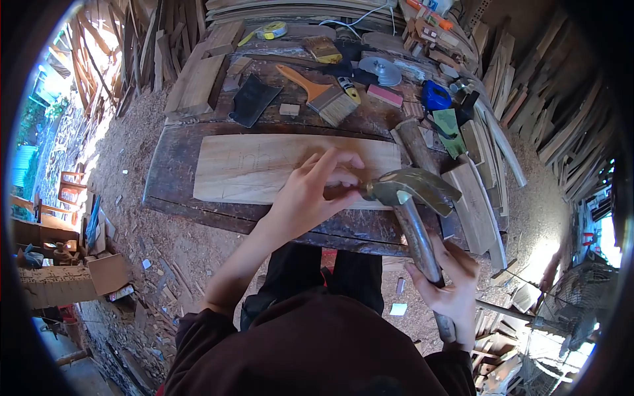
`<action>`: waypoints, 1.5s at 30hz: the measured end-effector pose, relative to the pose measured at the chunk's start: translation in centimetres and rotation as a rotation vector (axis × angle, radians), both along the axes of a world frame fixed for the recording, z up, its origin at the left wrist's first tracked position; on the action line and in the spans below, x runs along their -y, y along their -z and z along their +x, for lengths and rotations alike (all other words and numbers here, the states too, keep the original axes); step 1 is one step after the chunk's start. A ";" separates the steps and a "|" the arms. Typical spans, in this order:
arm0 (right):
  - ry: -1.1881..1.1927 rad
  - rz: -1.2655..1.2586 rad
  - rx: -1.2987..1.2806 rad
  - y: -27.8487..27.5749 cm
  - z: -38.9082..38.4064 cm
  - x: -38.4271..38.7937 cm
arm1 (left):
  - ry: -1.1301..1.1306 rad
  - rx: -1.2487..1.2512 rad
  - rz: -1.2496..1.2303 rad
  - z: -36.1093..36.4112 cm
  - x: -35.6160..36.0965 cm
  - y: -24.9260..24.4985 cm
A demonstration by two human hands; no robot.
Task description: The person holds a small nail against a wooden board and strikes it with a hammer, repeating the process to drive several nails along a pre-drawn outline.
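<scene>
A claw hammer [417,228] with a worn handle and dull metal head is gripped in my right hand [452,280], at the right front of the bench. Its head is raised at the right end of a pale wooden board [244,168], which has faint pencilled lettering and dotted marks at its left. Over that board, my left hand [314,185] has its fingers curled and its thumb drawn in, right beside the hammer's striking face. Whatever these fingertips pinch, if anything, is too small or hidden to make out.
The dark workbench [178,168] also bears an orange-handled brush [317,92], another brush [322,49], a black sheet [254,100], a metal disc [381,70], a blue tape measure [436,96] and a yellow tape [271,30]. Timber offcuts [472,204] lie along the right edge.
</scene>
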State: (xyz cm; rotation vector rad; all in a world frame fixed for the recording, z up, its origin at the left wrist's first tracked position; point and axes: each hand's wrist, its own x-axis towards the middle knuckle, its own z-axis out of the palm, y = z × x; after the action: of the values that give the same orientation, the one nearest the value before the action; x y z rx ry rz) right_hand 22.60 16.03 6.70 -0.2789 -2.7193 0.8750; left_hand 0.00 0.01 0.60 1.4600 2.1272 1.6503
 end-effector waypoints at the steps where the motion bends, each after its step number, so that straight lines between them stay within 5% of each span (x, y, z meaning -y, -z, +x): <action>1: -0.004 0.003 0.000 -0.1 0.1 -0.1 | -0.004 0.000 0.003 0.0 0.0 0.0; 6: -0.015 0.095 -0.289 -0.6 -0.2 0.2 | 0.007 -0.094 -0.010 -0.2 0.0 0.1; 9: -0.005 0.088 0.022 -1.0 -0.5 0.5 | 0.008 -0.003 -0.027 0.0 0.2 0.0; 15: -0.065 0.162 -0.321 -0.6 -0.9 -0.1 | -0.018 -0.176 -0.009 -0.3 -0.1 0.2; 18: -0.054 0.121 -0.126 -0.2 -1.2 0.2 | -0.034 0.002 0.007 0.2 -0.1 -0.1; 23: -0.025 0.104 -0.166 -0.5 -0.5 -0.3 | -0.051 0.051 0.040 0.0 -0.1 -0.7; 29: 0.141 -0.133 -0.197 1.4 0.4 -0.9 | -0.093 -0.023 0.090 -0.4 -0.3 -0.4; 35: 0.262 -0.696 -0.242 5.7 -1.1 -1.0 | -0.039 -0.116 0.058 -0.6 -0.3 0.0; 45: 0.292 -0.820 -0.266 6.9 -1.3 -1.5 | -0.072 -0.113 -0.013 -0.6 -0.6 -0.3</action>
State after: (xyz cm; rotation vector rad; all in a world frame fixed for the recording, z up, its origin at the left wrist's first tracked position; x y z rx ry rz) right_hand 21.32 17.56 -0.21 -0.6373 -1.8888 1.7358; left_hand -0.57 0.64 0.88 1.5251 2.2704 1.6098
